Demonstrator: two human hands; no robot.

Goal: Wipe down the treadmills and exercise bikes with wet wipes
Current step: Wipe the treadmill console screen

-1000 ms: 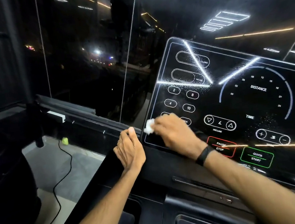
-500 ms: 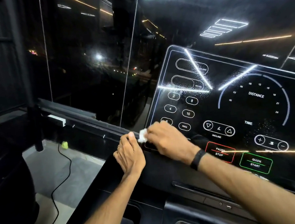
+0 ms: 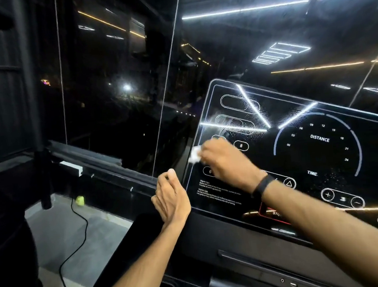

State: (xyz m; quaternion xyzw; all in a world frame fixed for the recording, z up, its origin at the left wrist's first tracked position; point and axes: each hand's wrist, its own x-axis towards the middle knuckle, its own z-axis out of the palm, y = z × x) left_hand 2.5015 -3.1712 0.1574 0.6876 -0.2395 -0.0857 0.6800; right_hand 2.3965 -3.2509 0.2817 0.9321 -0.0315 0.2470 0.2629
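The right hand [image 3: 224, 161] reaches across the glossy black treadmill console [image 3: 297, 157] with its fingers curled round a crumpled white wet wipe [image 3: 195, 154], which sticks out past the fingertips on the side toward the console's left edge and is pressed against the panel there, among the round number buttons. A black band [image 3: 262, 186] circles the right wrist. Just above this hand the panel shows wet smears and streaks across two long oval outlines, catching the reflected ceiling lights. To the far side of the right forearm sit the DISTANCE dial [image 3: 319, 138] and the word TIME, and under the forearm a red stop button [image 3: 275, 213] is partly covered. The left hand [image 3: 171, 198] hangs just beside the console's lower left corner, below and to the near side of the wipe, its fingers loosely curled and holding nothing; whether it touches the console frame cannot be told. Beyond the left hand a dark glass wall [image 3: 111, 92] reflects light strips, and far off to its left a black cable [image 3: 77, 231] trails over the grey floor [image 3: 61, 232] near a small yellow-green ball [image 3: 80, 200].
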